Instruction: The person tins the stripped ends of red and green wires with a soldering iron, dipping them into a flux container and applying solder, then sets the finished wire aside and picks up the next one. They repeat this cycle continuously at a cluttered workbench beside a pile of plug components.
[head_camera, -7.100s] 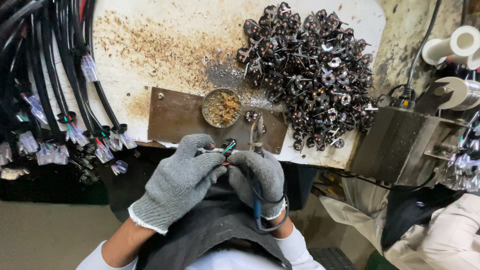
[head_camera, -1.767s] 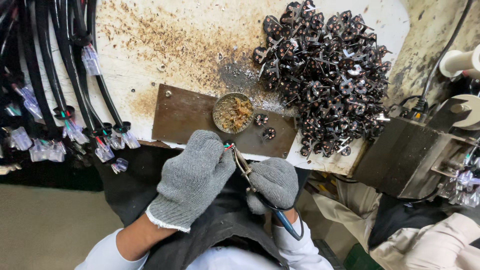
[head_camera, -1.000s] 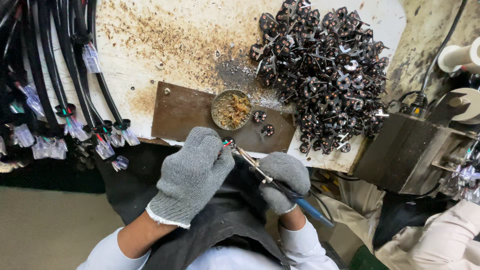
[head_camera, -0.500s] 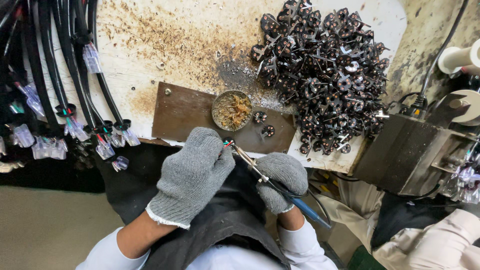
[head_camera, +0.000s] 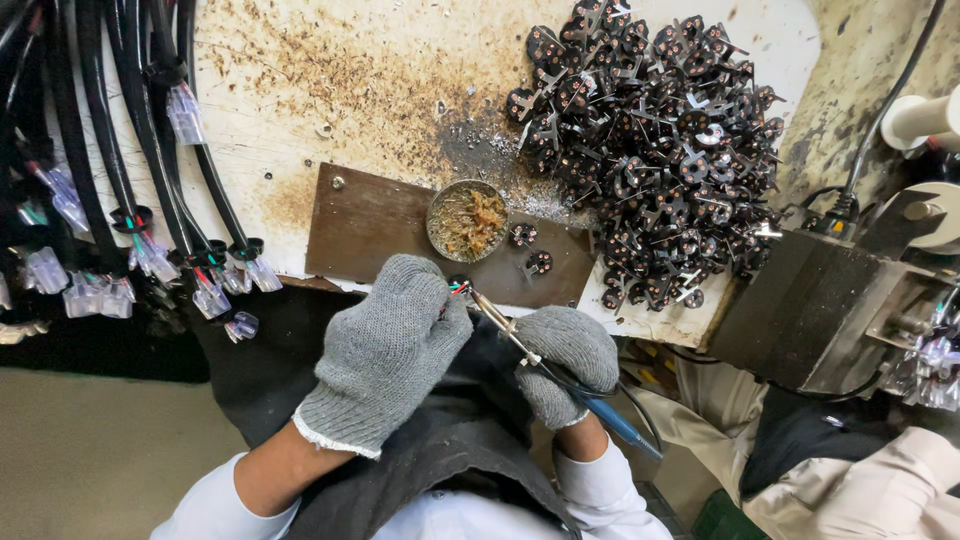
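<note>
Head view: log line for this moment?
left hand: pinching wired part | right hand: soldering iron, tip at part | flux tin beyond

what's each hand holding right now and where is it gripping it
The right hand grips a soldering iron around its blue handle. The left hand pinches a small part with coloured wires at its fingertips; the exact hold is hidden.

Both gloves are grey knit: the left hand (head_camera: 385, 350) and the right hand (head_camera: 565, 360). The soldering iron (head_camera: 560, 375) has a blue handle. The small wires (head_camera: 457, 291) are red and green. The plate (head_camera: 370, 225) is brown, the connector pile (head_camera: 650, 150) black with copper spots, the cables (head_camera: 120, 120) black.
</note>
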